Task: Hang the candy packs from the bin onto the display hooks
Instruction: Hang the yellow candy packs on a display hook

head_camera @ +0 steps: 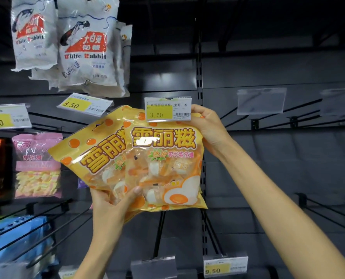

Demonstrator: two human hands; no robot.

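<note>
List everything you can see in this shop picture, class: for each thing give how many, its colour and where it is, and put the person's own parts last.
yellow candy packs: two, yellow and orange, centre, overlapping, held in both hands
White Rabbit bags: several, white with red, hanging top left
pink pack: one, pink with yellow sweets, hanging at left
blue packs: count unclear, blue, lower left
price tags: five readable, white with yellow; four say 3.50 or 9.50, one at the bottom edge cut off
empty tag holders: at least three, clear, right and bottom
display hooks: many, black, bare ones at right
left hand: one, under the packs
right hand: one, at the front pack's top right corner
</note>
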